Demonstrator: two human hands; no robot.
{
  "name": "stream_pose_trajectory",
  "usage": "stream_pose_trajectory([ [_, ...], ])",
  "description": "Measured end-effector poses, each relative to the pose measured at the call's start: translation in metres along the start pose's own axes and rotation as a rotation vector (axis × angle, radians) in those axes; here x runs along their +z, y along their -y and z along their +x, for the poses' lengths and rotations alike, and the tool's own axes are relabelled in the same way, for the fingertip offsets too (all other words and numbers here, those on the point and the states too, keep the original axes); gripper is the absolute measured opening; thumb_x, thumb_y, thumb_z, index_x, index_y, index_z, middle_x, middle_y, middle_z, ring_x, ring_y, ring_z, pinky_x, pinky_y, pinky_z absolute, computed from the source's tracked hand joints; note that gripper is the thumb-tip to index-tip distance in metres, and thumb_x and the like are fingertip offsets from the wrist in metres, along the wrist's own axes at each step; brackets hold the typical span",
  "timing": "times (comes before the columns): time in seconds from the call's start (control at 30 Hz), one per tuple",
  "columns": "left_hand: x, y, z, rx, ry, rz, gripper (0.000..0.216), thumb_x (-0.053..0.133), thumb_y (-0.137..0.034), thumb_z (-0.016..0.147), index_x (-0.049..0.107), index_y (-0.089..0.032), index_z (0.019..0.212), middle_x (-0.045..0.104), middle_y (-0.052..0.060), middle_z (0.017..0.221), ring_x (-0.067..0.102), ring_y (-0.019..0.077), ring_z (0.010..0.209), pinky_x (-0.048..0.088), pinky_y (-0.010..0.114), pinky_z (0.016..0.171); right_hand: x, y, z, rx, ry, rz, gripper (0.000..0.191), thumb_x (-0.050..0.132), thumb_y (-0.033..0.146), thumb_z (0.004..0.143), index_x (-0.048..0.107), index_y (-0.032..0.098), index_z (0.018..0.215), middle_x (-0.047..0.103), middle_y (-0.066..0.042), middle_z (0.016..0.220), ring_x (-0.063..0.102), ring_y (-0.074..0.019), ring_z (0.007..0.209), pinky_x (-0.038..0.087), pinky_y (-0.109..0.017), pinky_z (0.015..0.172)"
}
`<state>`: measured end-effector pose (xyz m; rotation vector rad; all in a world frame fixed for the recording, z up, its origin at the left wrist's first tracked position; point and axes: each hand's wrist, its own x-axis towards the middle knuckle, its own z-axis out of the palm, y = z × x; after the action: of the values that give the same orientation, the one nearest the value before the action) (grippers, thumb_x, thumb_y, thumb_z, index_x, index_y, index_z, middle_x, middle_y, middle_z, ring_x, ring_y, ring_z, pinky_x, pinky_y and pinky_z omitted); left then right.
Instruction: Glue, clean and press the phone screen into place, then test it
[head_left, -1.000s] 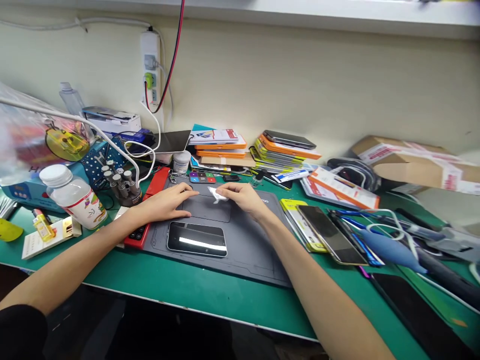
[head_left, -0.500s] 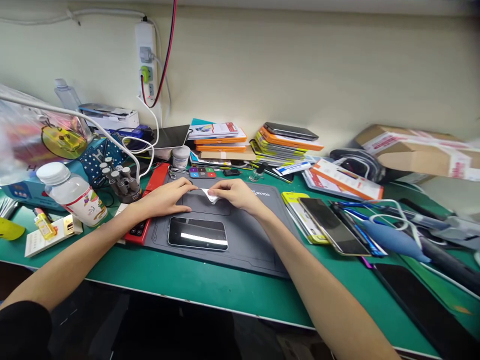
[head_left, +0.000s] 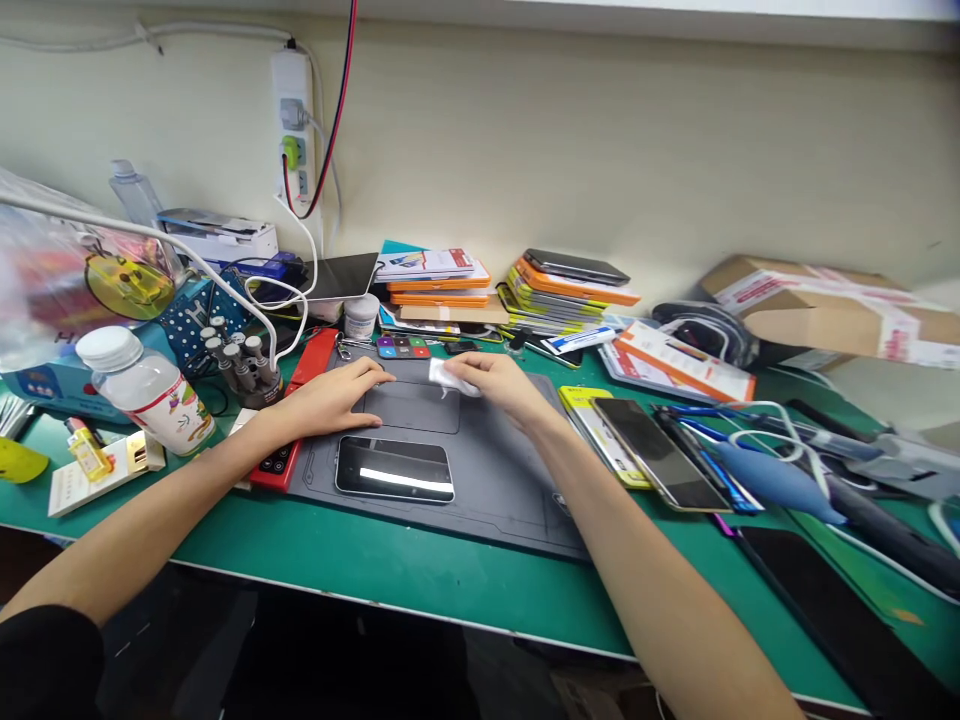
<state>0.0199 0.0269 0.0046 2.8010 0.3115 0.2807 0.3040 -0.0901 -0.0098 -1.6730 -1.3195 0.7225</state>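
Note:
My right hand pinches a crumpled white tissue between thumb and fingers, above the upper part of a dark grey work mat. My left hand rests on the mat's left side, its thumb apart from the other fingers and nothing visible in it. Below the hands, a smartphone lies flat with its dark, shiny screen up, touched by neither hand. Behind the hands sits a small tray of coloured squares.
A red device, a holder of screwdrivers and a white-capped bottle stand to the left. On the right lie another phone, a blue air blower and a long black slab. Stacked boxes line the wall.
My right hand has moved slightly right with the tissue, away from my left fingertips. The left hand and the smartphone have stayed put.

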Motion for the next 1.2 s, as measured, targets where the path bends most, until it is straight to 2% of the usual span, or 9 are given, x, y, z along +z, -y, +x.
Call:
stream_pose_trajectory([
  [0.2, 0.000, 0.001, 0.000, -0.010, 0.007, 0.020, 0.060, 0.066, -0.045, 0.100, 0.046, -0.024, 0.152, 0.055, 0.011, 0.144, 0.062, 0.0288, 0.130, 0.050, 0.038, 0.106, 0.042, 0.014, -0.003, -0.099, 0.042, -0.042, 0.042, 0.071, 0.063, 0.084, 0.081, 0.022, 0.085, 0.080, -0.006, 0.089, 0.068, -0.0232, 0.084, 0.051, -0.035, 0.080],
  [0.3, 0.000, 0.003, 0.000, -0.010, 0.006, 0.029, 0.060, 0.066, -0.047, 0.100, 0.046, -0.024, 0.153, 0.054, 0.012, 0.145, 0.062, 0.0290, 0.131, 0.050, 0.038, 0.106, 0.021, 0.010, 0.001, -0.083, 0.020, -0.073, 0.041, 0.073, 0.062, 0.080, 0.080, 0.022, 0.080, 0.081, -0.006, 0.087, 0.069, -0.0239, 0.082, 0.051, -0.035, 0.078],
  [0.53, 0.003, 0.005, -0.001, -0.042, -0.026, -0.039, 0.059, 0.073, -0.038, 0.095, 0.047, -0.024, 0.146, 0.064, 0.010, 0.140, 0.067, 0.0264, 0.123, 0.052, 0.035, 0.099, -0.080, -0.011, -0.020, -0.042, -0.141, -0.214, 0.055, 0.072, 0.073, 0.080, 0.081, 0.019, 0.086, 0.077, -0.010, 0.085, 0.066, -0.0242, 0.075, 0.053, -0.040, 0.073],
  [0.63, 0.004, 0.005, -0.002, -0.039, -0.022, -0.097, 0.057, 0.072, -0.032, 0.095, 0.046, -0.026, 0.145, 0.074, 0.005, 0.122, 0.071, 0.0239, 0.113, 0.053, 0.034, 0.093, -0.083, -0.022, -0.039, -0.115, -0.176, -0.272, 0.055, 0.072, 0.075, 0.081, 0.083, 0.024, 0.097, 0.078, -0.012, 0.110, 0.070, -0.0326, 0.103, 0.054, -0.051, 0.097],
  [0.73, 0.004, 0.004, -0.003, -0.038, -0.056, -0.132, 0.046, 0.062, -0.027, 0.100, 0.047, -0.027, 0.144, 0.076, 0.001, 0.106, 0.073, 0.0196, 0.097, 0.053, 0.031, 0.085, -0.067, -0.030, -0.051, -0.207, -0.291, -0.291, 0.060, 0.065, 0.077, 0.088, 0.078, 0.027, 0.120, 0.066, -0.015, 0.139, 0.054, -0.0379, 0.138, 0.034, -0.061, 0.123],
  [0.8, 0.003, 0.004, -0.003, -0.043, -0.070, -0.151, 0.042, 0.058, -0.027, 0.103, 0.048, -0.027, 0.143, 0.076, 0.001, 0.105, 0.073, 0.0182, 0.096, 0.054, 0.031, 0.087, -0.053, -0.028, -0.055, -0.243, -0.303, -0.272, 0.058, 0.055, 0.073, 0.097, 0.073, 0.029, 0.130, 0.063, -0.014, 0.143, 0.051, -0.0353, 0.142, 0.031, -0.060, 0.126],
  [0.9, 0.001, 0.002, -0.001, -0.002, -0.011, -0.110, 0.036, 0.059, -0.036, 0.105, 0.056, -0.027, 0.139, 0.073, 0.006, 0.120, 0.070, 0.0214, 0.112, 0.053, 0.034, 0.098, -0.031, -0.017, -0.060, -0.263, -0.161, -0.229, 0.050, 0.045, 0.065, 0.106, 0.071, 0.032, 0.133, 0.070, -0.010, 0.137, 0.062, -0.0296, 0.132, 0.045, -0.053, 0.118],
  [1.0, -0.003, 0.000, -0.001, 0.039, 0.075, -0.045, 0.038, 0.060, -0.042, 0.105, 0.060, -0.027, 0.141, 0.065, 0.010, 0.136, 0.060, 0.0265, 0.131, 0.049, 0.039, 0.109, -0.015, -0.006, -0.067, -0.284, 0.048, -0.211, 0.047, 0.050, 0.065, 0.104, 0.074, 0.033, 0.129, 0.075, -0.007, 0.133, 0.069, -0.0283, 0.124, 0.052, -0.050, 0.112],
  [1.2, -0.007, -0.003, -0.001, 0.007, 0.107, -0.073, 0.056, 0.066, -0.060, 0.099, 0.061, -0.027, 0.144, 0.062, 0.010, 0.140, 0.058, 0.0283, 0.133, 0.046, 0.039, 0.114, -0.014, 0.001, -0.076, -0.332, 0.330, -0.335, 0.080, 0.077, 0.072, 0.084, 0.058, 0.035, 0.153, 0.064, -0.008, 0.154, 0.056, -0.0360, 0.144, 0.038, -0.060, 0.126],
])
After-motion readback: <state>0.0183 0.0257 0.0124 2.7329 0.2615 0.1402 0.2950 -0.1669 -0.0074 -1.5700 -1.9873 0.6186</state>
